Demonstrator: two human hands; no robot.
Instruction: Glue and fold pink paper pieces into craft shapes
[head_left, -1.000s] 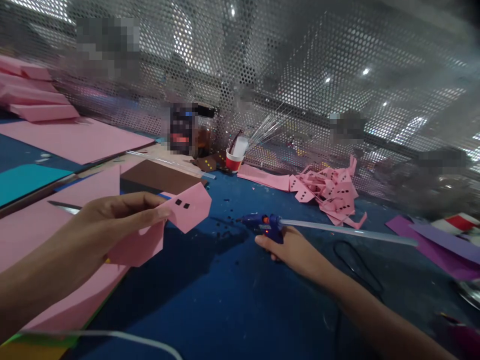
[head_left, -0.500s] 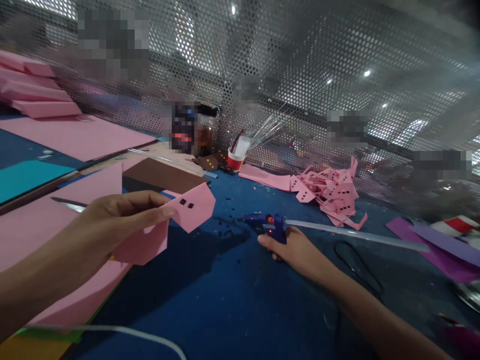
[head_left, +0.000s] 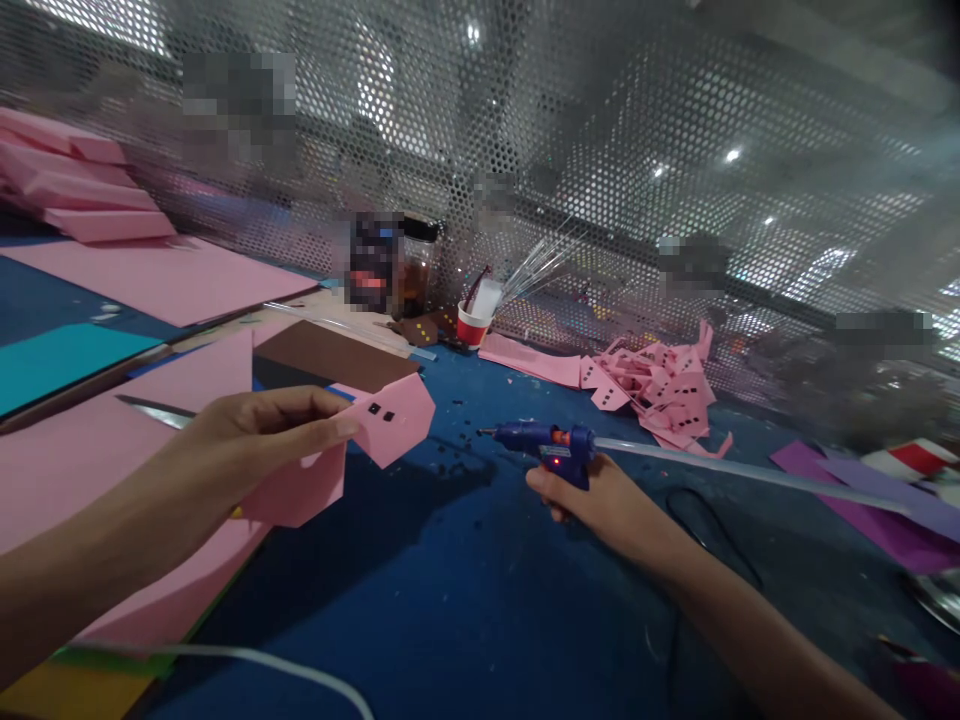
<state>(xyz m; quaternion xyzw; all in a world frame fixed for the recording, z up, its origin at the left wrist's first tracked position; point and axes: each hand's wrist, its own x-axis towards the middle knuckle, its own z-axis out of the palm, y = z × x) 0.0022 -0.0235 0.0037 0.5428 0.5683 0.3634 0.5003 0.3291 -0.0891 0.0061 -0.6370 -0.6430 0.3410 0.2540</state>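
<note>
L grip [head_left: 251, 435] on pink ppr [head_left: 406, 417], R grip [head_left: 604, 495] arnd glue gun [head_left: 528, 437]

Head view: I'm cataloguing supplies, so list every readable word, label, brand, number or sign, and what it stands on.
No text can be read.
Glue gun: pale label, too small to read.
Dark object: pixelated, illegible.
Cup: no lettering I can make out.
Held card: two black squares, not lettering.

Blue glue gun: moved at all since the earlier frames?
Yes. Judged against the upright red-and-white cup, the blue glue gun in the right hand has shifted slightly rightward in the view.
</note>
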